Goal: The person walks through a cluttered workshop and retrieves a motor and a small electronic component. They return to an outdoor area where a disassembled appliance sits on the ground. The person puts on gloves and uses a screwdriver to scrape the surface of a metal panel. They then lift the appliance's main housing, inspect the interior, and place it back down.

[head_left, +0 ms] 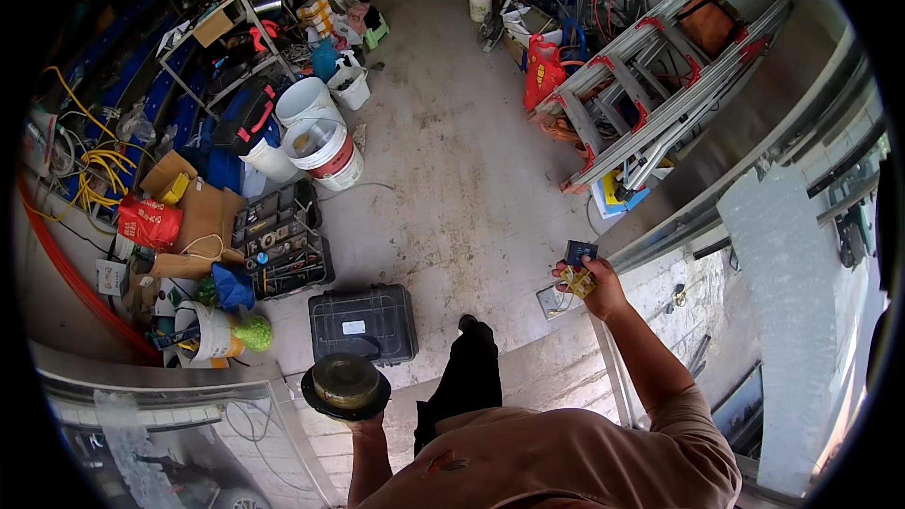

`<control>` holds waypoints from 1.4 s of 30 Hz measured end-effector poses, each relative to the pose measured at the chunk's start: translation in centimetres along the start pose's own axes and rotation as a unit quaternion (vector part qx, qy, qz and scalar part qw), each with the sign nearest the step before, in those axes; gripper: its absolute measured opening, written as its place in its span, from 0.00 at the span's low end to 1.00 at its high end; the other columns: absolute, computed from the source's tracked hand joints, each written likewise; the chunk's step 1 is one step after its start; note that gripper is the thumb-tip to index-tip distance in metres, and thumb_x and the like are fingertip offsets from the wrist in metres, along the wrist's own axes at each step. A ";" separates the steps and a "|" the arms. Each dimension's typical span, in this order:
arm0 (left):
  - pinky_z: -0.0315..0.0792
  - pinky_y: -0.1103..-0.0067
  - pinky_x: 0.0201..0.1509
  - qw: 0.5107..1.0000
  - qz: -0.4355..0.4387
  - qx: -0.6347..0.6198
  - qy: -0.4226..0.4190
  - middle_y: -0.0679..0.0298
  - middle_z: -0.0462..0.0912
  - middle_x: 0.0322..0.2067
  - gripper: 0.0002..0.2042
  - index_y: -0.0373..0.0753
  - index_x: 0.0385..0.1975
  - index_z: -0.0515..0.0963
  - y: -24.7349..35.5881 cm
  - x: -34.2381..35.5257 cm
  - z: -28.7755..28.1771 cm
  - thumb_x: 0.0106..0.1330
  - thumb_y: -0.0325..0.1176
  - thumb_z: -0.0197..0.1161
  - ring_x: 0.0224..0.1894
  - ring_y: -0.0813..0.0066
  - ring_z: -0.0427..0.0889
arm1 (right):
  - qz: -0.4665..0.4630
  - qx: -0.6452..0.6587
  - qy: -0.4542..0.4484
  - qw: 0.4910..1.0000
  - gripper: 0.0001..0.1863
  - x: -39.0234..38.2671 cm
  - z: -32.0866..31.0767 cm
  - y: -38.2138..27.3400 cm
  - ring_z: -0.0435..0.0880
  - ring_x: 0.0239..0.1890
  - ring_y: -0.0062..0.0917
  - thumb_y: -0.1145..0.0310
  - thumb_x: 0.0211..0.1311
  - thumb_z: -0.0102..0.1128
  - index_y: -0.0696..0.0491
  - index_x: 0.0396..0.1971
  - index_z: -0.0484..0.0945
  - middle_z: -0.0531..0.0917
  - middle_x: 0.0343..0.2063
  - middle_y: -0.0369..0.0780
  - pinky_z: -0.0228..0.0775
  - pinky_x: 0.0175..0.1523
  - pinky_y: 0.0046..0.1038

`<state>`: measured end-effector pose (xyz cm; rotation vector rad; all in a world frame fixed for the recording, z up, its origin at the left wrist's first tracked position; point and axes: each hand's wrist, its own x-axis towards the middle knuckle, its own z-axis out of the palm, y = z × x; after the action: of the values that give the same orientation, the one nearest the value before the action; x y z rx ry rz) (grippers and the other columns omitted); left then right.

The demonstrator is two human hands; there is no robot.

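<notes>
At the lower middle, my left hand (366, 424) grips a round dark object (346, 386) with a wide black rim and a glossy olive-brown raised top. Its underside and most of my fingers are hidden. At the right, my right hand (596, 287) is closed on a small dark blue box (581, 253) and a yellowish see-through packet (576, 283). A closed black hard case (361, 310) lies on the floor just beyond my left hand, beside an open black toolbox (283, 245) full of tools.
Buckets (325, 155), cardboard (209, 217), yellow hose (99, 179) and clutter crowd the left. Aluminium ladders (660, 75) lean at the right near a red bag (544, 71). Bare floor (434, 188) runs ahead between them. My foot (471, 330) is at the threshold, with metal-framed glass panels either side.
</notes>
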<state>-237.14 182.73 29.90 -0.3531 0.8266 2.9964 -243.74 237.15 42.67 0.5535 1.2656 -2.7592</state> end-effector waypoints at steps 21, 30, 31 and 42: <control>0.63 0.58 0.70 0.992 -0.103 -0.062 -0.041 0.58 0.73 0.62 0.29 0.44 0.64 0.67 -4.9 64.7 38.8 0.70 0.57 0.54 0.63 0.58 0.72 | 0.067 -0.001 0.209 0.976 0.19 45.0 7.0 -29.4 0.85 0.44 0.43 0.60 0.67 0.53 0.59 0.48 0.75 0.84 0.41 0.48 0.78 0.44 0.44; 0.63 0.58 0.71 0.998 -0.039 -0.037 -0.027 0.58 0.72 0.62 0.29 0.43 0.65 0.67 -4.5 93.0 54.8 0.71 0.55 0.53 0.64 0.58 0.71 | 0.010 -0.040 0.064 0.997 0.17 87.6 20.2 -51.7 0.87 0.44 0.42 0.68 0.68 0.54 0.61 0.52 0.72 0.84 0.43 0.49 0.80 0.45 0.39; 0.63 0.58 0.71 0.998 -0.039 -0.037 -0.023 0.58 0.72 0.63 0.29 0.43 0.65 0.67 -4.8 96.9 56.2 0.71 0.55 0.53 0.64 0.58 0.71 | 0.007 -0.044 0.054 0.998 0.17 92.4 21.6 -53.3 0.86 0.45 0.42 0.68 0.69 0.54 0.61 0.53 0.72 0.84 0.44 0.49 0.80 0.46 0.39; 0.62 0.59 0.71 0.991 -0.117 -0.050 -0.033 0.58 0.71 0.63 0.28 0.43 0.65 0.66 -9.5 149.0 69.8 0.72 0.53 0.53 0.65 0.59 0.70 | 0.036 0.030 0.128 0.991 0.18 134.4 26.6 -62.0 0.86 0.47 0.43 0.66 0.69 0.53 0.62 0.53 0.70 0.83 0.45 0.50 0.80 0.48 0.41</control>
<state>-396.52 219.39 50.65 -0.3247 0.5864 2.8184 -389.39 271.52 57.32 0.9662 1.1814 -2.7417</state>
